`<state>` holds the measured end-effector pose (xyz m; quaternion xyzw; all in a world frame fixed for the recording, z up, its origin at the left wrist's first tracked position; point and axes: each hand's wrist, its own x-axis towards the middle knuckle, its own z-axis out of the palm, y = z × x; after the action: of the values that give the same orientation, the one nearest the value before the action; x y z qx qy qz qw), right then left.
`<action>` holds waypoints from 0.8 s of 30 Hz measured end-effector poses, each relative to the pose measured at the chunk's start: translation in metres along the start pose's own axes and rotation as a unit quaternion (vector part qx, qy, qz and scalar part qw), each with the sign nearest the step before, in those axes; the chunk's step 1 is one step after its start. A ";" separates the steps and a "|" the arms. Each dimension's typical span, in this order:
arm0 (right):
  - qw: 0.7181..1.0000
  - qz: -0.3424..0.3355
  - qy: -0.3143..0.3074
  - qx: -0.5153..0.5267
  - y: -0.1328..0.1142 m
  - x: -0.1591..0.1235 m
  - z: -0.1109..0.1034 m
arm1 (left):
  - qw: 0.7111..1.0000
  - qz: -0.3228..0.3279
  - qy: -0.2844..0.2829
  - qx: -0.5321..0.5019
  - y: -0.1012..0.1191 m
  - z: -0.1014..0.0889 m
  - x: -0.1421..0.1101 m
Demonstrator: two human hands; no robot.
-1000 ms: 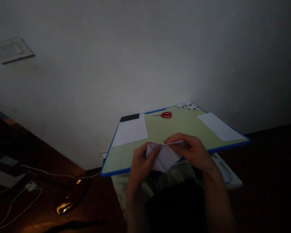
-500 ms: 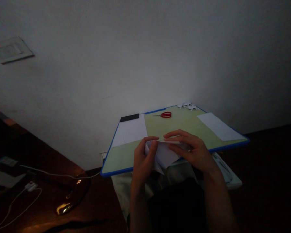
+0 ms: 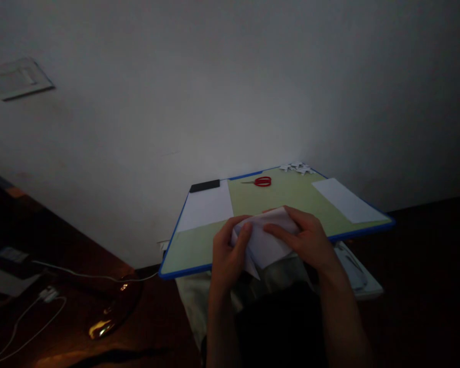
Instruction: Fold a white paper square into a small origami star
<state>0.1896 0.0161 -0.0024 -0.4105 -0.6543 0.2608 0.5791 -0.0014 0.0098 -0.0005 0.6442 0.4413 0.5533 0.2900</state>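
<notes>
A folded sheet of white paper (image 3: 270, 243) is held between both hands, over the near edge of the board. My left hand (image 3: 230, 250) pinches its left side, thumb in front and fingers behind. With the thumb on its face and the other fingers mostly hidden behind, my right hand (image 3: 304, 235) grips the right side. A pointed flap of the paper hangs down by the left thumb. Beyond the hands, red-handled scissors (image 3: 262, 181) lie on the green board (image 3: 283, 197).
The blue-rimmed board bears a dark flat object (image 3: 204, 186), a white sheet (image 3: 207, 207) at left, another white sheet (image 3: 347, 200) at right and a heap of white paper pieces (image 3: 297, 167). Behind it rises a wall (image 3: 230, 92). A white cable (image 3: 95, 275) runs at left.
My right hand's fingers have gone behind the paper and its thumb presses the front. The paper's upper right part now stands up, showing more of its face. My left hand keeps its grip.
</notes>
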 end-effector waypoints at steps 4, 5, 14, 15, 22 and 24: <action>0.999 0.037 0.017 0.001 0.003 0.001 0.002 | 1.000 0.015 -0.007 -0.003 0.000 -0.002 -0.001; 0.999 0.042 0.017 0.004 0.004 0.001 0.002 | 1.000 0.023 -0.008 -0.010 0.001 -0.002 -0.001; 0.999 0.021 0.036 -0.004 0.006 0.002 0.000 | 0.999 -0.002 -0.033 0.001 -0.003 0.000 -0.003; 0.999 0.001 0.033 -0.003 0.006 0.002 0.000 | 0.999 -0.005 -0.031 0.008 -0.005 0.001 -0.002; 0.989 -0.140 -0.041 0.034 0.010 0.001 -0.005 | 1.000 -0.007 0.014 0.018 -0.004 0.003 0.001; 0.986 -0.147 -0.073 0.026 0.010 -0.001 -0.006 | 0.999 -0.013 0.033 0.004 -0.003 0.003 0.001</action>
<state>0.1984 0.0203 -0.0100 -0.2748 -0.7410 0.2190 0.5722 0.0009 0.0125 -0.0033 0.6208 0.4612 0.5690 0.2795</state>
